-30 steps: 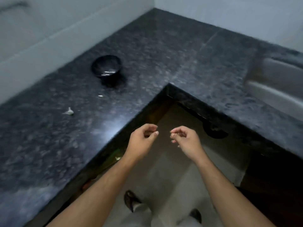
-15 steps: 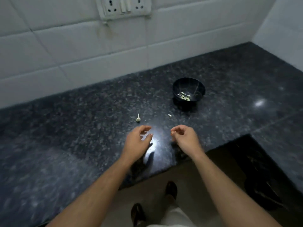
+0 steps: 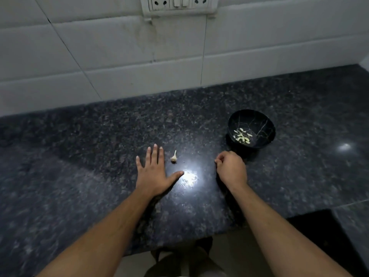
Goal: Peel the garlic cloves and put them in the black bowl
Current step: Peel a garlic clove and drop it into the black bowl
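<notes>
The person's left hand lay flat over the dark speckled granite counter, palm down, fingers straight and spread, the thumb stretched out toward a bright patch of reflected light on the stone. Just beside its fingertips, apart from them, a small garlic remnant (a pale stub with a thin stalk pointing up) sat on the counter. The right hand rested nearby with its fingers curled under and the thumb tucked against them; whether it pinched anything could not be told, since the fingertips were turned away from the camera. Just beyond that hand stood the black bowl, marked with thin pale veins, and in its bottom lay a small heap of peeled garlic cloves. Behind the counter rose a wall of white tiles, with a white switch and socket plate at the top edge of the view.
</notes>
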